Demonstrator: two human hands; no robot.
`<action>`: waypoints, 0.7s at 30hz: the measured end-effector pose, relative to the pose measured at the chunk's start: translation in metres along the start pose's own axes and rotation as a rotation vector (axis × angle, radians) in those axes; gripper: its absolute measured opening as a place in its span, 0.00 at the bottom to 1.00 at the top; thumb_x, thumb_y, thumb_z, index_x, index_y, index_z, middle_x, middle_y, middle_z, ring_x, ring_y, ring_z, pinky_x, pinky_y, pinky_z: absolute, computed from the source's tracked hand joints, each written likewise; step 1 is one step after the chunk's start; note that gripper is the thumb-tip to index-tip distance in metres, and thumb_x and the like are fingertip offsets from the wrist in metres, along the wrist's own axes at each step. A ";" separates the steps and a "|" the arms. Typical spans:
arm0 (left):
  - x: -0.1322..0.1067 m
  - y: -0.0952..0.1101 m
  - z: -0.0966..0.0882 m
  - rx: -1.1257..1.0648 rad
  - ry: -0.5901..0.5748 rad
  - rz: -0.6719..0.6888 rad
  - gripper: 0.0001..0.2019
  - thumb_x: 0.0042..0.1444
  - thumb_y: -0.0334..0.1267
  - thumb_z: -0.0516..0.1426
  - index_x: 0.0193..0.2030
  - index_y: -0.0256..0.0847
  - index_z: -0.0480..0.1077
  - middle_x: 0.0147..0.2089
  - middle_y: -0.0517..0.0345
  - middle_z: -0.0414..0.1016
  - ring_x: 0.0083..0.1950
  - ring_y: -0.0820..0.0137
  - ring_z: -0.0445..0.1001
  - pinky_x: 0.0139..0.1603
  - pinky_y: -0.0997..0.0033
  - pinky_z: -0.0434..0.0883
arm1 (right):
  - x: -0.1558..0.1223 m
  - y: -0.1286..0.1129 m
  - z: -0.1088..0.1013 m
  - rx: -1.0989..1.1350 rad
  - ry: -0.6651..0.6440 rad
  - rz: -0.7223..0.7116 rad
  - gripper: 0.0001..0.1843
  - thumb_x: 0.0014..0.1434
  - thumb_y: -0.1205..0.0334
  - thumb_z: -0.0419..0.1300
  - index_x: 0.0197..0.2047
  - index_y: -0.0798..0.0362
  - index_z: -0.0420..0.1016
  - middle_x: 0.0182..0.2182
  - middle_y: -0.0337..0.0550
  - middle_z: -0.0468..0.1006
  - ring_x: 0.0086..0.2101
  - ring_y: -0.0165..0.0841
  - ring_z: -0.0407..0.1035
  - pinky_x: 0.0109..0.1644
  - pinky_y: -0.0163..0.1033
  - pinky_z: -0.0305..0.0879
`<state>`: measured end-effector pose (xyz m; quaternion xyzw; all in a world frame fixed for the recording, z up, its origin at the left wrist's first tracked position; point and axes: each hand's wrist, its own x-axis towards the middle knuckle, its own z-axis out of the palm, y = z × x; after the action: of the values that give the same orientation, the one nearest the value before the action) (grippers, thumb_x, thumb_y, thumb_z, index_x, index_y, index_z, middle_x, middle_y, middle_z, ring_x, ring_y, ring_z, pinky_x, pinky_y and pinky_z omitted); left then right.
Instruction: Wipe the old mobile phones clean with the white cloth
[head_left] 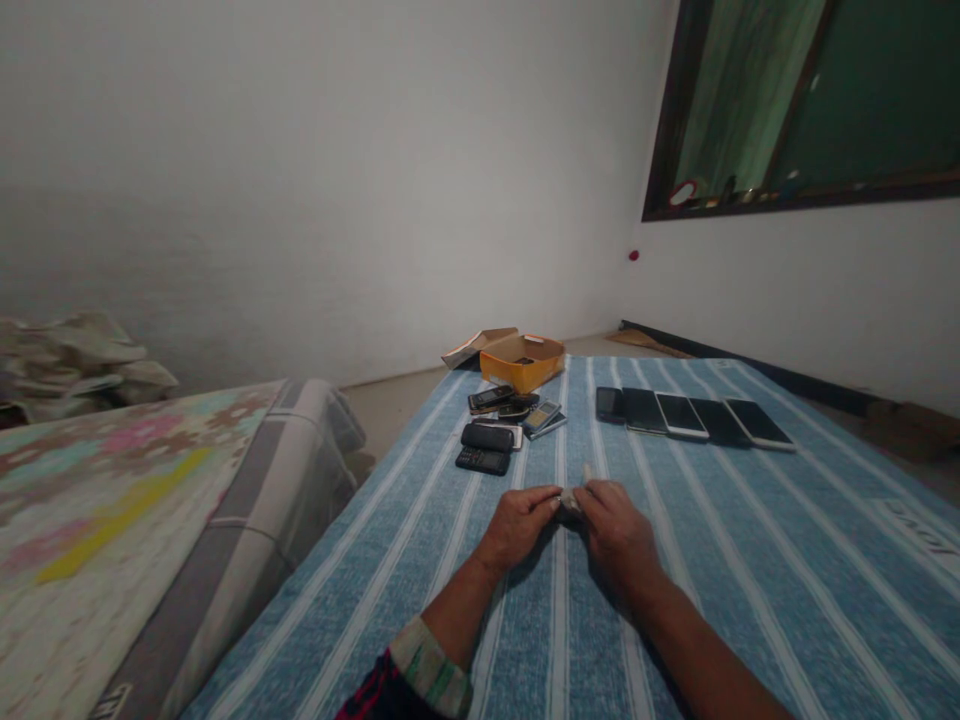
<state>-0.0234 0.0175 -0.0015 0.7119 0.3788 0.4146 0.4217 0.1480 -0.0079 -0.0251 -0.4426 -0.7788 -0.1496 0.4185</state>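
Note:
My left hand (517, 527) and my right hand (615, 533) meet above the blue striped mattress (697, 590), their fingertips pinching a small grey-white object (571, 502). Its exact kind is too small to tell. A thin pale sliver (586, 474) stands just beyond my right fingers. Farther off lie a row of several smartphones (681, 416) to the right and a heap of several keypad phones and handsets (502, 425) to the left. Nearest my hands is a black keypad phone (483, 461).
An open orange cardboard box (523, 362) and its lid (478, 348) sit at the mattress's far edge. A second mattress with a floral cover (97, 520) lies to the left, with pale cloth (75, 365) behind it. Walls close the far side.

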 end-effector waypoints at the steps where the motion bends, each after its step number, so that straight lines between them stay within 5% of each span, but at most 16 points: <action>1: 0.000 0.000 0.000 0.009 -0.013 0.007 0.14 0.58 0.41 0.56 0.40 0.35 0.80 0.33 0.54 0.80 0.37 0.65 0.73 0.42 0.67 0.68 | 0.000 -0.001 0.001 0.005 -0.007 -0.013 0.12 0.65 0.71 0.50 0.43 0.54 0.74 0.37 0.49 0.73 0.39 0.39 0.65 0.42 0.39 0.65; 13: 0.001 -0.006 0.004 -0.007 0.081 -0.028 0.14 0.55 0.41 0.57 0.40 0.37 0.81 0.34 0.54 0.81 0.38 0.62 0.75 0.44 0.64 0.69 | 0.000 0.015 -0.008 -0.015 -0.097 0.057 0.17 0.60 0.76 0.50 0.43 0.51 0.75 0.39 0.48 0.76 0.40 0.39 0.67 0.42 0.40 0.67; 21: 0.002 -0.006 0.005 -0.046 0.031 -0.023 0.14 0.55 0.40 0.57 0.39 0.36 0.81 0.35 0.52 0.81 0.37 0.64 0.75 0.43 0.65 0.69 | 0.002 -0.001 -0.001 0.005 -0.108 0.011 0.14 0.61 0.73 0.52 0.46 0.53 0.74 0.38 0.48 0.76 0.40 0.39 0.67 0.44 0.40 0.66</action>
<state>-0.0194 0.0199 -0.0074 0.6912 0.3836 0.4293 0.4368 0.1468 -0.0075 -0.0227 -0.4532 -0.7982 -0.1215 0.3778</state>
